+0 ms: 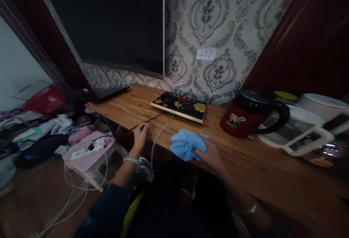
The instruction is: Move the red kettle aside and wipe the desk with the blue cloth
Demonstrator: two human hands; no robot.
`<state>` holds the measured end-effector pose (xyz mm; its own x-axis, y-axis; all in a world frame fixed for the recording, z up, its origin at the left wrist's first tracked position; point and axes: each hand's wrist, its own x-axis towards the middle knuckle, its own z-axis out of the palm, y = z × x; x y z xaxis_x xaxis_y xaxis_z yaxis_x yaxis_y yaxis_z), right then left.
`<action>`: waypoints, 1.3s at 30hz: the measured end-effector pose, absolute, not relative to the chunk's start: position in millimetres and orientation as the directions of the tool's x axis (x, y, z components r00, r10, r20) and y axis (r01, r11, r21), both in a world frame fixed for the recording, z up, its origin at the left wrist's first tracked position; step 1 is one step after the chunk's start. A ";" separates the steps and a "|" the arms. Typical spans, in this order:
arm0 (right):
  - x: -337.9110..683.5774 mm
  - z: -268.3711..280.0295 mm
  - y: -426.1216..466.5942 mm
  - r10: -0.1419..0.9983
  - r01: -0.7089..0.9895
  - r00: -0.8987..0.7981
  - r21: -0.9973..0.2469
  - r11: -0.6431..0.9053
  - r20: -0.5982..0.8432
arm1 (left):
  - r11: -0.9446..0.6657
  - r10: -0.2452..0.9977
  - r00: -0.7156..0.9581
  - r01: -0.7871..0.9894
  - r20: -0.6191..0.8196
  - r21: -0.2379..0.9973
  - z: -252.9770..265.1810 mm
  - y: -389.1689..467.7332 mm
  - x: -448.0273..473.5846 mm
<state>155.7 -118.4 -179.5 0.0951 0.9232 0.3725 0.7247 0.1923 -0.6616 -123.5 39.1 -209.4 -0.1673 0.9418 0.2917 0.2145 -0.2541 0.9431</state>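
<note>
My right hand (pixel 211 155) grips a crumpled light-blue cloth (pixel 188 145) over the front edge of the wooden counter. To its left, my left hand (pixel 140 136) is closed, fingertips pinched on a thin black power cord (pixel 155 116). This cord runs to the front of a flat black panel appliance (pixel 188 107) with gold flowers, small lit marks along its back edge and a slim upright metal spout (pixel 180 90). A clear hose (pixel 160 131) leaves the panel's front and hangs down past the counter edge between my hands.
On the wooden counter (pixel 272 172), a red-and-black kettle (pixel 240 116) and several white-handled pots (pixel 302 127) stand at right. A dark flat object (pixel 111 94) lies at the far left end. Below left, a pink stool (pixel 89 152) holds a power strip; white cables trail down.
</note>
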 end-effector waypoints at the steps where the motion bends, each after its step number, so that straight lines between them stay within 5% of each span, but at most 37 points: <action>1: 146.6 -170.0 -100.2 0.921 0.728 0.088 -0.655 0.201 0.380 | -0.243 0.948 -0.160 0.198 0.276 0.950 -207.7 34.2 -129.3; 5: 114.4 -141.7 -30.4 0.923 0.767 0.056 -0.608 0.204 0.381 | -0.172 0.974 -0.118 0.156 0.191 0.973 -198.1 16.3 -153.1; 11: 56.2 -155.8 -0.2 0.980 0.848 -0.002 -0.519 0.106 0.197 | -0.062 0.992 -0.096 0.138 0.076 0.988 -196.6 -5.9 -177.0; 16: 12.8 -169.3 -39.2 0.961 0.832 -0.207 -0.484 0.272 0.183 | 0.118 0.993 0.000 0.077 -0.118 0.990 -204.2 -29.6 -182.1; 19: -2.3 -165.6 -58.2 0.938 0.708 -0.302 -0.619 0.339 0.168 | 0.201 0.965 0.173 -0.008 -0.197 0.980 -197.7 -50.7 -179.6; 23: -19.0 -158.8 -66.8 0.947 0.497 -0.198 -0.806 0.320 0.254 | 0.253 0.953 0.215 -0.185 -0.212 0.950 -181.1 -74.8 -175.2; 31: -14.4 -141.0 -69.8 0.815 0.305 -0.290 -0.759 0.575 0.501 | -0.037 0.990 -0.139 -0.145 0.017 0.989 -159.7 -37.4 -178.4; 39: 92.5 -201.9 -83.6 0.939 0.418 0.146 -0.880 0.227 0.311 | -0.355 0.887 -0.390 -0.228 0.249 0.907 -114.2 82.7 -196.1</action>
<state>92.5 -83.6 -201.9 0.1456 0.9390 0.3115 0.4175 0.2271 -0.8798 -196.1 82.7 -114.2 -0.3895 0.8867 0.2491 -0.2284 -0.3550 0.9065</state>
